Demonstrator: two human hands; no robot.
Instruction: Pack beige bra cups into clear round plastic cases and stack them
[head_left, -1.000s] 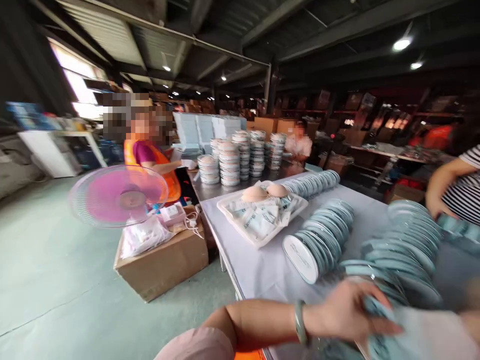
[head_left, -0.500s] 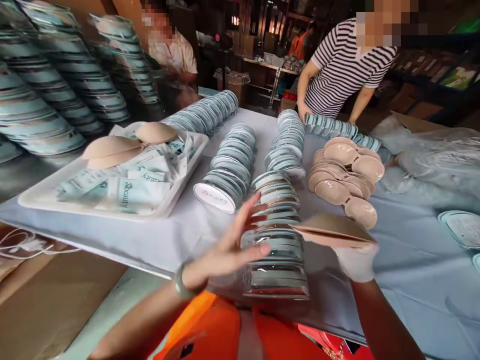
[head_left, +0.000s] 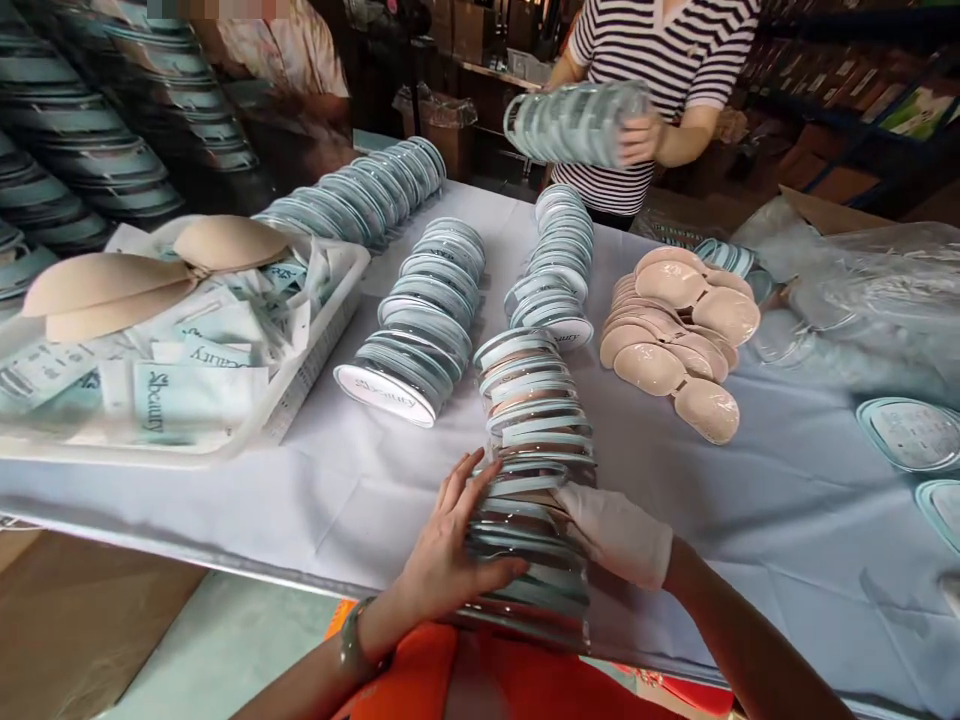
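A row of clear, oval packs with pale-blue rims (head_left: 536,425) runs toward me at the table's front edge. My bare left hand (head_left: 450,560), a bracelet at its wrist, rests along the left side of this row with fingers spread and thumb across the packs. From the right, my white-gloved right hand (head_left: 611,530) reaches into the row. Its fingers are closed on a beige bra cup (head_left: 551,500), mostly hidden between the packs and the glove. Right of the row lies a pile of beige bra cups (head_left: 649,370), joined in pairs.
A white tray (head_left: 300,380) at left holds printed sachets and a large beige bra (head_left: 112,290). More pack rows (head_left: 435,290) stand on the white cloth. Across the table, a person in a striped shirt (head_left: 667,60) holds a row of packs (head_left: 574,125). Plastic bags lie at right.
My right hand has brought the beige bra cup leftward into the row of packs. My left hand has come down onto the row's side. The person opposite has lifted a row of packs.
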